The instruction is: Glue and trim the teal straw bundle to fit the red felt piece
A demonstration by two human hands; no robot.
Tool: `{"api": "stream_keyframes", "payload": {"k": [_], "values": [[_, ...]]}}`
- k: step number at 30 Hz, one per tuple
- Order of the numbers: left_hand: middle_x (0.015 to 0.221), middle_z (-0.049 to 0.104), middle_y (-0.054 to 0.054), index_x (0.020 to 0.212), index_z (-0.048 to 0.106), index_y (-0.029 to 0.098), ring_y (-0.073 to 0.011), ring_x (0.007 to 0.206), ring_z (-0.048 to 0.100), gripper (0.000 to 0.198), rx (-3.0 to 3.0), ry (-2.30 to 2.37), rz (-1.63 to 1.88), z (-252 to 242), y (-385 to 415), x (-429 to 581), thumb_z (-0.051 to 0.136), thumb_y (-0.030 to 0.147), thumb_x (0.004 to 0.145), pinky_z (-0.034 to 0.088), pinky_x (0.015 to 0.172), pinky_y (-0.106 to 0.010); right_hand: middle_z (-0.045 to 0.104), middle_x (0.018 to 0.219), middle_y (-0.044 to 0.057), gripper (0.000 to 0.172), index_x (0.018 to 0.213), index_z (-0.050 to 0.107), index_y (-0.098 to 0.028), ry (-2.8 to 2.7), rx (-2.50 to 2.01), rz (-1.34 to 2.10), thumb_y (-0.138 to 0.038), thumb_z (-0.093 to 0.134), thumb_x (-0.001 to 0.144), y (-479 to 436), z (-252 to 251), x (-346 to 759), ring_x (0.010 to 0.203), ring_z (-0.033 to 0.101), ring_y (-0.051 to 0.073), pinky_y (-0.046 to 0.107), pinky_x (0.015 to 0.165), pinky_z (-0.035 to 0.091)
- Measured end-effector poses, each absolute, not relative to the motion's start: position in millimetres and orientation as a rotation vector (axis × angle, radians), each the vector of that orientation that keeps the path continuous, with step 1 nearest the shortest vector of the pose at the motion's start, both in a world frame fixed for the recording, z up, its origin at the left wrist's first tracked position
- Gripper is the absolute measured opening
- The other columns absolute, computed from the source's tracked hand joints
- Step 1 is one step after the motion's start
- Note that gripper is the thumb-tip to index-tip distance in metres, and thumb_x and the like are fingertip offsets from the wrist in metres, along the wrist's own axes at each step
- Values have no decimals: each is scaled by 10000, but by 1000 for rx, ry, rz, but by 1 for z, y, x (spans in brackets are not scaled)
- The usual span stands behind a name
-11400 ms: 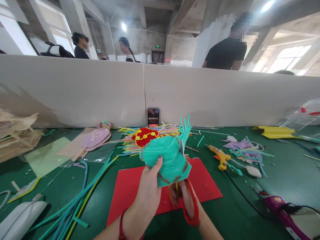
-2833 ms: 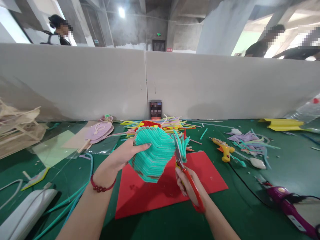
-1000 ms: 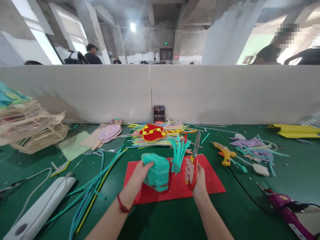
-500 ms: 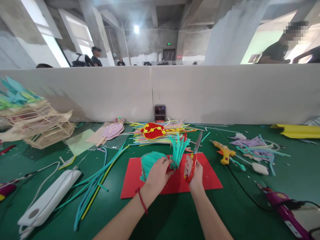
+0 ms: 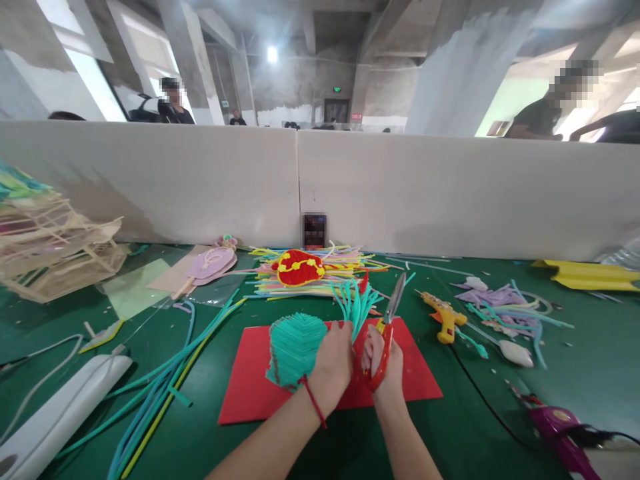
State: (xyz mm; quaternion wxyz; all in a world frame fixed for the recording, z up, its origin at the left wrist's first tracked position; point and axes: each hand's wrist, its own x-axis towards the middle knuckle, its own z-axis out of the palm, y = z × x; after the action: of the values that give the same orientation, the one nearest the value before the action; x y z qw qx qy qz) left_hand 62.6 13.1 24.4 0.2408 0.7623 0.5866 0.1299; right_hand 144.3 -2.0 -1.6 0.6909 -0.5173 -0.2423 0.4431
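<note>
My left hand, with a red cord on its wrist, is closed around the lower ends of a bundle of turquoise pipe cleaners. Their tips fan out away from me. Close beside it, my right hand grips scissors with red handles, blades pointing up and away. Whether the blades are fully closed is hard to tell. A leaf-shaped panel of turquoise pipe cleaners lies left of my left hand, on a red board. My left hand and forearm cover part of the panel's right edge.
Behind the board, a red and yellow fuzzy shape rests on many coloured pipe cleaners. Yellow glue gun and purple tool lie right, with cords. A white power strip and long stems lie left.
My left hand has shifted right and nearer to me, uncovering more of the turquoise panel. The scissors stay in my right hand, slightly lower in view. The whole view has shifted a little.
</note>
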Motion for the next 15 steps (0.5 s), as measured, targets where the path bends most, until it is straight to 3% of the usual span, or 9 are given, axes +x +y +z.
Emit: {"api": "stream_keyframes", "payload": {"k": [7,15], "values": [[932,635,-68,1010,579,192,-187,824,592,305,1971,1452,601,25,5,45,506,38,757,454,719,-279,324,368,-130,447,588,368,-227,-421,-1142,1037,-497,722,632,-6,5,139,262,294,47,176,256,240],[963,645,-52,1007,596,184,-174,822,586,336,1939,1335,877,78,20,74,571,13,719,456,744,-288,336,381,-116,404,562,328,-228,-405,-1033,637,-411,591,810,-15,29,144,294,325,56,186,300,287]]}}
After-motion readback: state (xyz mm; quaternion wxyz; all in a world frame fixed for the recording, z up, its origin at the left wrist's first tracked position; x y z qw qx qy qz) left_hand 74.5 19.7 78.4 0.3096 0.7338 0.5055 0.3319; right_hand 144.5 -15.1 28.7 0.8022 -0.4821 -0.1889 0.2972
